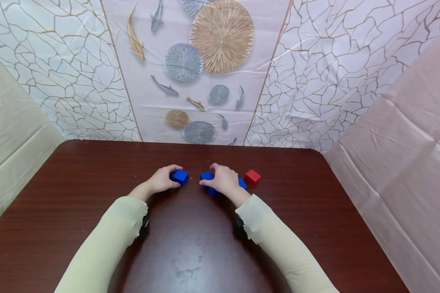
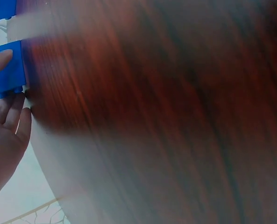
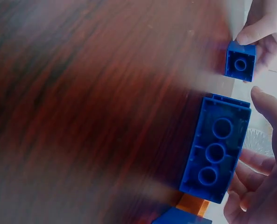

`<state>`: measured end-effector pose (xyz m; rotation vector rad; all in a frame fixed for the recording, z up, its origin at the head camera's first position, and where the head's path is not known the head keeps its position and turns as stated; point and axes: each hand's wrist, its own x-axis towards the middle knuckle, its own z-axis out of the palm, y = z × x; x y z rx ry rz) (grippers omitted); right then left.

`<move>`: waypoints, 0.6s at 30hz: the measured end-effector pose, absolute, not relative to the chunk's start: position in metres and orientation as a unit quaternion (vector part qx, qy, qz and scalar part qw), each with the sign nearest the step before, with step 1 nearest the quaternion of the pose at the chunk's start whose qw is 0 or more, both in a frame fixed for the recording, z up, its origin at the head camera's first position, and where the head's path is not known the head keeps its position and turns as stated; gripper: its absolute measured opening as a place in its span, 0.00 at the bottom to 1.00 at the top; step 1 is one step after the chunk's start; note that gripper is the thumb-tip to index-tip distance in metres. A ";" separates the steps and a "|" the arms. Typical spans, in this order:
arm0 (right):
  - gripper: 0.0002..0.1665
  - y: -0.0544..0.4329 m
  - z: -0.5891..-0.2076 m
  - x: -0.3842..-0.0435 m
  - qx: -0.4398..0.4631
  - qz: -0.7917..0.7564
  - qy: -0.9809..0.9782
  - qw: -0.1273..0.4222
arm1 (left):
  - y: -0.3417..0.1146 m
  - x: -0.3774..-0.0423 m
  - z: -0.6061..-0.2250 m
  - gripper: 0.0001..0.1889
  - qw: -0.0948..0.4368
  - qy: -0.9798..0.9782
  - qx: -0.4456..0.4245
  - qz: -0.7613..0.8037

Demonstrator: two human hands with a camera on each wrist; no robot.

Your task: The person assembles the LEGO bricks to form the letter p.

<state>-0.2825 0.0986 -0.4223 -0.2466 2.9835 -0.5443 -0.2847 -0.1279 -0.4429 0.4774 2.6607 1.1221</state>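
My left hand (image 1: 160,180) pinches a small blue toy brick (image 1: 180,177) between thumb and fingers, over the far middle of the table. In the right wrist view its hollow underside, with one round tube, faces the camera. My right hand (image 1: 225,180) arches over several blue bricks (image 1: 206,176). Close beside its fingers, the right wrist view shows a long blue brick (image 3: 215,149) tipped on its side, three tubes facing out. The right thumb stands off that brick, and the fingers are spread behind its edge. Another blue brick's edge shows behind the long one.
A red brick (image 1: 252,177) lies right of the right hand, near a blue brick (image 1: 242,183) partly covered by it. An orange-looking piece (image 3: 193,204) shows low in the right wrist view. The dark wooden table (image 1: 190,252) meets patterned cloth (image 1: 183,101) at its far edge.
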 end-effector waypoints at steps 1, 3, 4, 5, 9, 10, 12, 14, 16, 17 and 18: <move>0.40 0.098 -0.423 -0.283 -0.085 -0.169 0.981 0.047 | -0.128 -0.285 -0.443 0.27 0.104 0.904 0.162 0.381; 0.39 0.097 -0.424 -0.283 -0.092 -0.151 0.983 0.047 | -0.127 -0.285 -0.443 0.23 0.098 0.905 0.161 0.381; 0.39 0.097 -0.424 -0.282 -0.095 -0.145 0.984 0.048 | -0.127 -0.285 -0.443 0.22 0.094 0.906 0.163 0.380; 0.38 0.096 -0.423 -0.282 -0.097 -0.141 0.984 0.049 | -0.127 -0.285 -0.443 0.21 0.092 0.906 0.165 0.378; 0.34 0.093 -0.423 -0.281 -0.103 -0.144 0.983 0.050 | -0.128 -0.284 -0.443 0.19 0.087 0.906 0.161 0.383; 0.33 0.092 -0.423 -0.281 -0.104 -0.145 0.983 0.048 | -0.128 -0.283 -0.442 0.19 0.086 0.905 0.161 0.384; 0.31 0.091 -0.423 -0.281 -0.103 -0.151 0.982 0.044 | -0.130 -0.281 -0.441 0.19 0.085 0.904 0.160 0.388; 0.30 0.091 -0.423 -0.281 -0.100 -0.158 0.982 0.041 | -0.131 -0.279 -0.440 0.18 0.085 0.902 0.162 0.391; 0.29 0.092 -0.424 -0.282 -0.094 -0.168 0.981 0.039 | -0.131 -0.277 -0.439 0.18 0.084 0.900 0.166 0.393; 0.29 0.092 -0.423 -0.282 -0.091 -0.174 0.980 0.038 | -0.132 -0.277 -0.439 0.18 0.083 0.900 0.169 0.394; 0.29 0.092 -0.423 -0.283 -0.089 -0.179 0.979 0.035 | -0.132 -0.276 -0.438 0.18 0.082 0.899 0.172 0.395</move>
